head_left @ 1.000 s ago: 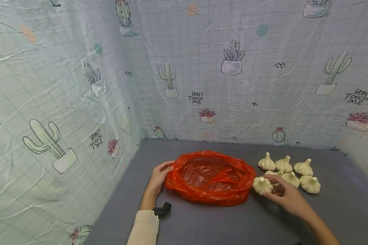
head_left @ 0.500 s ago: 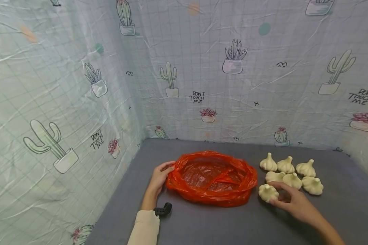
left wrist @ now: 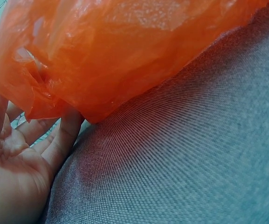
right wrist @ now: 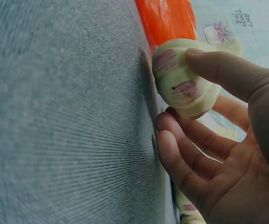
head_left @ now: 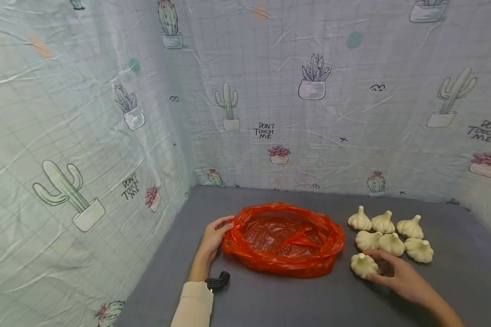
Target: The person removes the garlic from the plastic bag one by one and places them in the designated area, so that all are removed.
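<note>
A red plastic bag (head_left: 284, 265) lies on the grey table with its mouth spread wide; folds of plastic show inside it. My left hand (head_left: 211, 237) holds its left edge, and in the left wrist view the fingers (left wrist: 65, 135) go behind the plastic. To the right of the bag, my right hand (head_left: 401, 276) grips a garlic bulb (head_left: 363, 265) between thumb and fingers. That bulb (right wrist: 183, 86) is at the tabletop in the right wrist view, its stem pointing away from the table. Several other garlic bulbs (head_left: 391, 244) stand in two rows just behind this hand.
Grey cloth covers the table (head_left: 278, 302). A wrinkled sheet printed with cacti (head_left: 245, 159) hangs along the back and left sides. A black device (head_left: 218, 280) is worn on the left wrist.
My right hand has carried the garlic bulb away from the bag's right edge, rightward and nearer to me, to the front of the other bulbs. My left hand stays at the bag.
</note>
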Demonstrator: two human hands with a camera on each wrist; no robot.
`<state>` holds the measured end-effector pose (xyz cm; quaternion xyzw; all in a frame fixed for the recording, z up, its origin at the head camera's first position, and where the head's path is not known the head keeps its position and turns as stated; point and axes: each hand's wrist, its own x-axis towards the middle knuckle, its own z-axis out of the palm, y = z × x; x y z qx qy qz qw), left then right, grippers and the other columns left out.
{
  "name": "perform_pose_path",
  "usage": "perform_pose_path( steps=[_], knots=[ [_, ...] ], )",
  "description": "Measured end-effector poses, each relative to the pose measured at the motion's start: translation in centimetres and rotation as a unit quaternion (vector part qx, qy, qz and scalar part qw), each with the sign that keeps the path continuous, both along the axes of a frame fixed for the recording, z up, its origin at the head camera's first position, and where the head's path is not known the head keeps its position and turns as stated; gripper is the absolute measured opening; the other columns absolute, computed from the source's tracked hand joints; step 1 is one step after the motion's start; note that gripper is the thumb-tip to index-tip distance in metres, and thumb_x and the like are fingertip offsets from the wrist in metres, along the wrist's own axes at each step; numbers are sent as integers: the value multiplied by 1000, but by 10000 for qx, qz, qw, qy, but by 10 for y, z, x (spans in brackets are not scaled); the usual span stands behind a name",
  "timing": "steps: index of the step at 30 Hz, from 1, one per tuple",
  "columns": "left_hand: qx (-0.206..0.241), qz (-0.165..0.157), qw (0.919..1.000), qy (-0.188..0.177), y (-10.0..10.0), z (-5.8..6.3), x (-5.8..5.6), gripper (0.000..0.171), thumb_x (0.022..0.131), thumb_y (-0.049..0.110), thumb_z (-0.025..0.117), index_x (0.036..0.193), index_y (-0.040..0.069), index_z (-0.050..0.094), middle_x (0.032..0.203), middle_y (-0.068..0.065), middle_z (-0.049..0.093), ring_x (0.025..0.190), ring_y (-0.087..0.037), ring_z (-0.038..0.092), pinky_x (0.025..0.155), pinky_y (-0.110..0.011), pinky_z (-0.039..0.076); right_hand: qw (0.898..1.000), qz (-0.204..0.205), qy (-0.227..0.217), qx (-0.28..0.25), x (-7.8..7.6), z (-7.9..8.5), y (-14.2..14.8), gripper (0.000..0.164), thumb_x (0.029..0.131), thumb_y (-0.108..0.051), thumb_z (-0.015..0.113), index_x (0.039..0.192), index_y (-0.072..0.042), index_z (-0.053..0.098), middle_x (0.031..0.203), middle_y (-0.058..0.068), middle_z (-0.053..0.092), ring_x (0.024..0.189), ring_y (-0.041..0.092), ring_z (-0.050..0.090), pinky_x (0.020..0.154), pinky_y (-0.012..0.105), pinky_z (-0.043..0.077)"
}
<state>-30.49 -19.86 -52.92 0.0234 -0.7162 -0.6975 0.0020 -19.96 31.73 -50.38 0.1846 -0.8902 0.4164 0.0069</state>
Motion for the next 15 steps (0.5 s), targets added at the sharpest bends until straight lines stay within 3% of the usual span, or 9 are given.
perform_pose_path(
  steps=[7,15],
  knots=[
    [71,23,10000,54,1,0,-2,34,98,18,69,130,9,70,130,-12,68,106,-15,67,83,-24,56,9996,255,-101,-17,-4,1,5,49,94,-18,74,135,3,59,119,-39,53,84,-1,62,67,25,52],
    [-16,11,10000,12,0,-3,0,34,98,20,69,131,8,69,132,-12,68,106,-14,67,84,-23,56,9996,268,43,103,-1,-5,11,51,93,-16,75,136,6,57,118,-41,50,80,-2,61,65,24,50]
  ],
)
